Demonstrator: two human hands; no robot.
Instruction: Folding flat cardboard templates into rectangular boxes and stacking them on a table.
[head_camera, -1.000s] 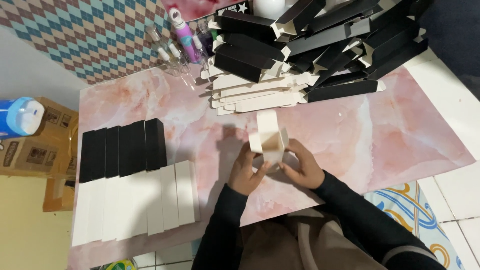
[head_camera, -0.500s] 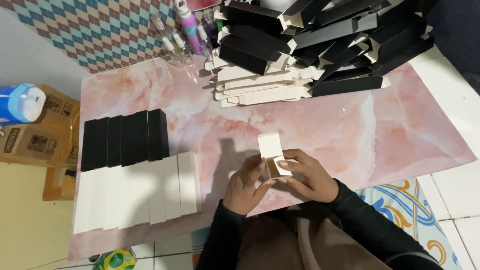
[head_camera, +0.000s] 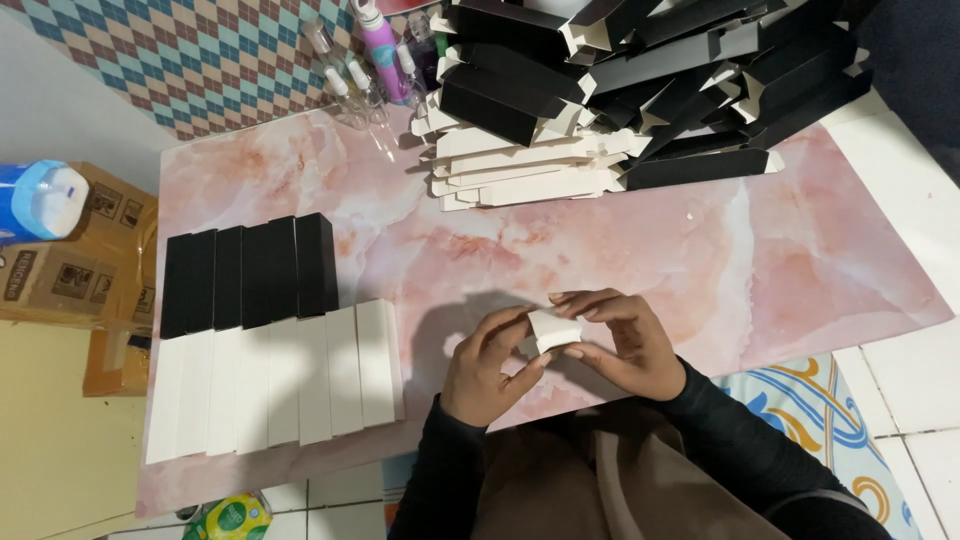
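Both hands hold a small white cardboard box (head_camera: 551, 329) just above the pink marble tabletop (head_camera: 640, 240), close to the near edge. My left hand (head_camera: 490, 365) grips its left side with the thumb on the front. My right hand (head_camera: 620, 345) wraps over the top and right side, fingers curled across the box end. Most of the box is hidden between the palms; only one white end face shows.
A row of assembled boxes lies at the left, black ones (head_camera: 250, 270) behind white ones (head_camera: 280, 390). A stack of flat white blanks (head_camera: 520, 175) and a heap of black box sleeves (head_camera: 650, 70) fill the far side. Bottles (head_camera: 375, 50) stand at the far edge; cardboard cartons (head_camera: 70, 270) sit left.
The white box stood tall between my hands a second ago; it has been turned and drawn in toward me, so only its end shows now.
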